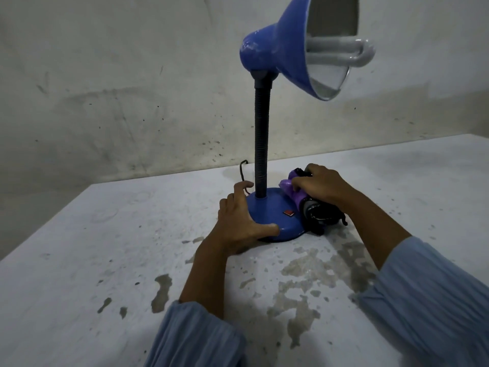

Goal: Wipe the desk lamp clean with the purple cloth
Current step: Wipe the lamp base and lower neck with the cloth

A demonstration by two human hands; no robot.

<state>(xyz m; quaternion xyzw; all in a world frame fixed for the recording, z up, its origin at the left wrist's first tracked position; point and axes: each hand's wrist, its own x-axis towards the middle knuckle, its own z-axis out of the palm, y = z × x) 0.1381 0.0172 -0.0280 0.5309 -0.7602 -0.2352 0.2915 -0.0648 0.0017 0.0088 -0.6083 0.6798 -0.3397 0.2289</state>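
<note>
The lamp (pixel 260 144) stands upright on the table (pixel 79 247), its round blue base (pixel 275 215) flat on the surface and a red switch (pixel 289 213) on the near side of that base. Its long axis runs vertically up the black ribbed neck (pixel 261 144); at the top the blue shade (pixel 288 46) tips so its open mouth, with the white bulb (pixel 344 53) showing, faces right and slightly downward. The cloth (pixel 293 190), purple with a dark bundled part trailing toward the viewer, lies against the right side of the base. The right hand (pixel 317 184) has its fingers curled down over the cloth, gripping it and pressing it to the base. The left hand (pixel 239 215) has fingers spread and only lightly curved, thumb along the near rim, bracing the left side of the base rather than closing on it. Judgement: the base is being wiped; to do it well, keep that brace firm so the top-heavy lamp does not slide or tip, sweep the cloth round the neck's foot, and avoid pressing the switch. A black cord (pixel 242 172) trails behind the base.
</note>
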